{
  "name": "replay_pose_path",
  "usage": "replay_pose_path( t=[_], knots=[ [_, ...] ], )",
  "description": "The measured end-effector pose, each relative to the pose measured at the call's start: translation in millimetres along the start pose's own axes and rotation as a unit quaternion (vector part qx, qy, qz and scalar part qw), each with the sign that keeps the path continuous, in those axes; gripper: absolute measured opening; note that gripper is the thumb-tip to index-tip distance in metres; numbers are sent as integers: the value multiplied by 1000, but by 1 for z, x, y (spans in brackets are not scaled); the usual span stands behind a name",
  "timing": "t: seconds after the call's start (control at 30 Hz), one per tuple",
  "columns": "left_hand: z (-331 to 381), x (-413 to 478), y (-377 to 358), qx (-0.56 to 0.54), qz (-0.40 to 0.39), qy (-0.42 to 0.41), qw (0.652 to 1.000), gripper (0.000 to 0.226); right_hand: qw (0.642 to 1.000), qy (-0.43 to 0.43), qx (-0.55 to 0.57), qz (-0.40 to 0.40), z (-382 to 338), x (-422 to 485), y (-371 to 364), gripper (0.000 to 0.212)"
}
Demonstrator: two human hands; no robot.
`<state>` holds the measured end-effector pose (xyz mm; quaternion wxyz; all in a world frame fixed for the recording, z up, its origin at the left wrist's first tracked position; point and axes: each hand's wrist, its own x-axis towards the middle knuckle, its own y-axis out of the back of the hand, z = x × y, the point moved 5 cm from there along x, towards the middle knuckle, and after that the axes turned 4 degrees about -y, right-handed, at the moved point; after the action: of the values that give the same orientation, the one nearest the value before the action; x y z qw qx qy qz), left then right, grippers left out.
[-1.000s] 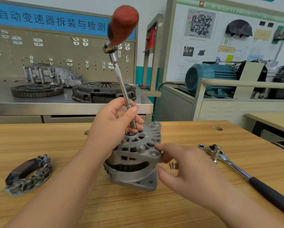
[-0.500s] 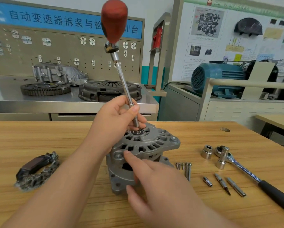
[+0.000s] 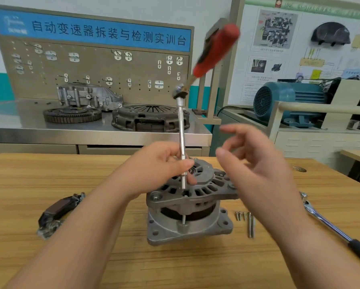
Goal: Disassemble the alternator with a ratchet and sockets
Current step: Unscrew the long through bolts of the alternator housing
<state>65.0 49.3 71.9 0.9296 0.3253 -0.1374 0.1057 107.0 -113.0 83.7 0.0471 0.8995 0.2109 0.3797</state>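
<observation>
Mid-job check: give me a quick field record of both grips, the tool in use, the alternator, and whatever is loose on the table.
left grip: pinches the tool's shaft low down, just above the alternator
right grip: open, raised right of the shaft, holding nothing
red-handled ratchet: handle tilted up-right, blurred; shaft near upright, entering a hole in the upper housing
alternator: upright on the wooden table
loose bolts: on the table, right of the alternator
black-handled ratchet: lying far right, untouched
removed part: lying left
</observation>
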Motion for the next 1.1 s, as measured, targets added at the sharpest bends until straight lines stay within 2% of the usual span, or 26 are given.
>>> replay_pose_path(
  t=[0.1, 0.2, 0.27, 0.37, 0.47, 0.53, 0.63, 0.73, 0.83, 1.0, 1.1],
  knots=[
    [-3, -1, -2, 2, -23, 12, 1000, 34, 999, -36, 40, 0, -3, 26, -3, 56],
    [-10, 2, -4, -7, -28, 13, 1000, 35, 991, -85, 105, -19, -2, 46, -18, 77],
    [-12, 4, -4, -14, -21, 2, 1000, 25, 981, -97, 167, -1, -2, 52, -27, 65],
    [-13, 6, -6, -36, -13, -13, 999, 16, 960, -64, 268, 48, -6, 52, -34, 19],
    [-13, 6, -7, -48, -9, -37, 998, 28, 933, -10, 360, 20, -15, 50, -39, 6],
    [-14, 7, -7, -57, -21, -50, 997, 24, 915, 1, 404, -17, -21, 52, -43, 9],
    [-13, 7, -7, -71, -49, -64, 994, 15, 893, -23, 448, -42, -23, 53, -51, 27],
    [-12, 5, -7, -98, -62, -68, 991, 22, 877, -43, 475, -61, -21, 54, -53, 38],
    [-15, 4, -8, -120, -87, -64, 987, 31, 862, -82, 498, -46, -18, 56, -53, 37],
    [-19, 3, -9, -119, -93, -65, 986, 29, 864, -122, 488, -17, -14, 62, -52, 22],
    [-16, 2, -10, -124, -111, -57, 984, 36, 898, -100, 429, -23, -17, 62, -52, 25]
  ],
)
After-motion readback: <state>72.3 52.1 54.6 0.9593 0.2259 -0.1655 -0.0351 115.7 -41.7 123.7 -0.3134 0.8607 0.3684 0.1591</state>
